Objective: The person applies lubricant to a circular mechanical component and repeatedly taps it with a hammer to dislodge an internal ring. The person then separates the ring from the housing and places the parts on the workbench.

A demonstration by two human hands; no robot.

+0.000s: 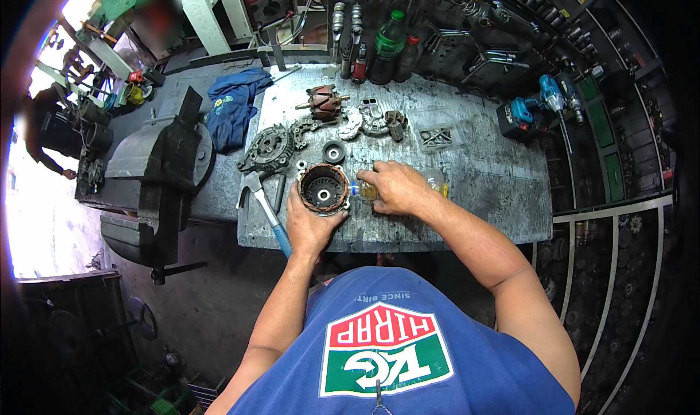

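My left hand (310, 224) is wrapped round the near left side of an alternator stator housing (321, 184), a round metal case with copper windings inside its rim. The housing stands on the metal bench with its open face up. In my right hand (397, 187) is a clear plastic bottle (370, 191) with yellowish liquid. It lies nearly on its side, its narrow tip pointing left at the housing's right rim. Whether liquid is coming out cannot be made out. A pulley (333, 152) sits just beyond the housing, and a blue-handled hammer (267, 209) rests left of it.
A rotor (323, 103), a finned end housing (271, 149) and a clear tray of bolts (441, 136) lie farther back. A large vise (153, 171) and blue cloth (233, 103) are at left, power drivers (521, 114) at right. Another person (55, 127) stands far left.
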